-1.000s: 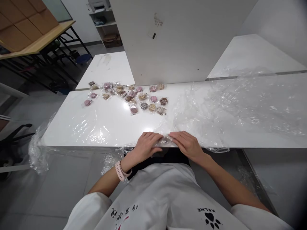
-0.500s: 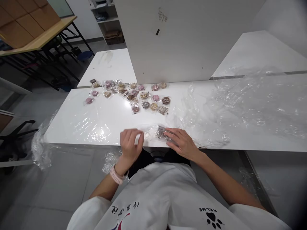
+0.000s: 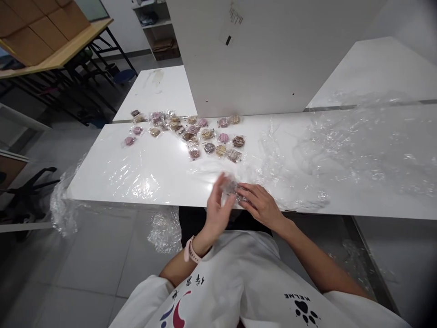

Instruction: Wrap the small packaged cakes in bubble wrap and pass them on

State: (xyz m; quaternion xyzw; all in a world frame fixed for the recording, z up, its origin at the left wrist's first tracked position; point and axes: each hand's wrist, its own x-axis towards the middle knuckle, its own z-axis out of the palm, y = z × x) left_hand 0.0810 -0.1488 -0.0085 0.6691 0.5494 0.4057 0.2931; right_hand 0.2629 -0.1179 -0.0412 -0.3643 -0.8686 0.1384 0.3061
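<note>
At the table's front edge, a small packet in clear plastic (image 3: 232,187) lies between my hands; its contents look dark and greyish. My right hand (image 3: 261,205) reaches in from the right, with its fingers curled over the packet's right side, holding it. My left hand (image 3: 219,207) is at the packet's left side, slightly blurred, thumb and fingers apart around its edge. Beyond them several individually wrapped cookies (image 3: 207,133) in pink, yellow and brown lie in a loose group. Part of the packet is hidden under my fingers.
Clear plastic film (image 3: 368,150) spreads over the right of the white table (image 3: 164,177) and hangs off its left end. A tall white panel (image 3: 259,59) rises behind the cookies. A wooden table with cardboard (image 3: 51,32) stands at the far left.
My left hand has moved right, from beside the packet to its left edge, and its fingers have spread. My right hand stays on the packet.
</note>
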